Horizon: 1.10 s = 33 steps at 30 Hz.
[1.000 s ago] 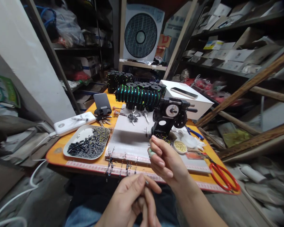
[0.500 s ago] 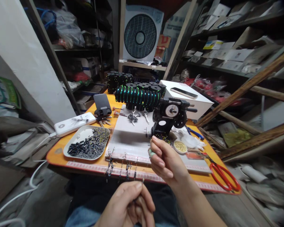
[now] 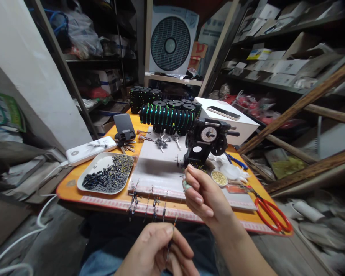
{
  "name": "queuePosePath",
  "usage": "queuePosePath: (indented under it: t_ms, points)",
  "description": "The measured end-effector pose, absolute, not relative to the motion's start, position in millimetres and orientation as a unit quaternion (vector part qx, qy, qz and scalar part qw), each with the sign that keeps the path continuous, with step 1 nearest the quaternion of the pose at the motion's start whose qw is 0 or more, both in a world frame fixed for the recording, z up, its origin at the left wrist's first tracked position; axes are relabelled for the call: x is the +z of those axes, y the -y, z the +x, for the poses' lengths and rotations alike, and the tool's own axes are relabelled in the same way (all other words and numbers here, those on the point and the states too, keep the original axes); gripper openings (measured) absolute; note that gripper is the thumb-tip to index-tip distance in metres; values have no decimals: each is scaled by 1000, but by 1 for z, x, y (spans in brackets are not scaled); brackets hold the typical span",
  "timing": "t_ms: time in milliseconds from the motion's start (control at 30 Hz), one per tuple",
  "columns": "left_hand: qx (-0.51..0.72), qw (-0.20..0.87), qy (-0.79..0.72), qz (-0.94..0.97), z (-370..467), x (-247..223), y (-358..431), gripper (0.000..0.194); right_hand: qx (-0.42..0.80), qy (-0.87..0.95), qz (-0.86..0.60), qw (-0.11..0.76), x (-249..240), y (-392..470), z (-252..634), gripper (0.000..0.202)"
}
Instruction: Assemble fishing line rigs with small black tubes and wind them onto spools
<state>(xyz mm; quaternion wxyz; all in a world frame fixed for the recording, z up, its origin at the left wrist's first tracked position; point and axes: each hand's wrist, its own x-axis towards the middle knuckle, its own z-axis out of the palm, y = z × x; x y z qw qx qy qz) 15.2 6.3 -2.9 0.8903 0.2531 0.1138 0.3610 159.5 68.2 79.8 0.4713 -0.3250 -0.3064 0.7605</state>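
Thumb and forefinger of the left hand (image 3: pixel 153 245), in the head view, are closed on a thin beaded piece (image 3: pixel 173 231), which stands up out of the grip in front of the surface (image 3: pixel 69 188). The piece is slender, so a fingertip pinch seems to suit it better than a fist; its lower part is partly hidden among the fingers.

The right hand (image 3: pixel 204 193) is raised higher and a little further forward, its fingers loosely curled and a pale green band (image 3: pixel 186 185) round one finger. The thumb's contact is hidden, and any line between the hands is too fine to make out, so I cannot tell whether this hand is closed on something.

Similar dark beaded strands (image 3: pixel 133 203) hang spaced along the front edge of the white board (image 3: pixel 149 168), probably to stop them tangling. On the left, the shallow tray (image 3: pixel 82 184) holds small dark and yellowish pieces; its raised rim would stop them rolling off. The black device with a dial (image 3: pixel 198 147) stands just beyond the right hand, beside a row of spools (image 3: pixel 168 117) lying level, perhaps so that each can turn. A small dish of gold beads (image 3: pixel 219 178) sits just beside that hand, and the red-handled scissors (image 3: pixel 273 216) lie near the right corner, seemingly for easy reach.
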Motion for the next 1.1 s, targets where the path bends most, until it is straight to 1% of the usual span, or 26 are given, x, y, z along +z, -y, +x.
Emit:
queuePosePath:
  t_ms: [67, 167, 233, 300, 433, 467, 533, 633, 700, 767, 833, 967, 1033, 1100]
  points:
    - [371, 879, -120, 275, 15, -2, -8, 43, 758, 320, -322, 468, 80, -68, 161, 46]
    - [389, 840, -164, 340, 11, 9, -12, 38, 749, 347, -322, 463, 85, -67, 164, 42]
    - [404, 798, -205, 399, 5, 20, -17, 42, 730, 384, -331, 459, 91, -66, 166, 37]
    - [416, 735, -249, 473, 0, 31, -26, 46, 677, 455, -358, 455, 100, -64, 169, 34]
    - [414, 554, -348, 633, -1, 45, -47, 42, 560, 583, -400, 432, 124, -62, 171, 38]
    - [425, 520, -351, 653, 1, 48, -53, 40, 547, 598, -406, 422, 128, -61, 171, 39]
    - [465, 488, -329, 661, 8, 53, -63, 35, 524, 621, -422, 402, 135, -62, 172, 41]
    - [519, 509, -271, 631, 19, 63, -73, 29, 493, 642, -436, 393, 137, -63, 174, 42]
    - [531, 537, -252, 605, 24, 70, -76, 25, 497, 641, -433, 392, 135, -64, 176, 42]
    - [533, 564, -254, 577, 26, 73, -76, 19, 528, 624, -424, 389, 131, -64, 177, 43]
    - [529, 589, -263, 552, 26, 74, -73, 13, 589, 579, -402, 396, 125, -66, 177, 40]
    - [482, 668, -244, 512, 25, 66, -62, 21, 736, 405, -316, 441, 108, -72, 172, 30]
    - [453, 720, -233, 471, 25, 60, -54, 22, 763, 352, -301, 450, 99, -76, 169, 32]
    - [435, 766, -224, 417, 26, 54, -45, 23, 761, 334, -307, 463, 93, -79, 166, 38]
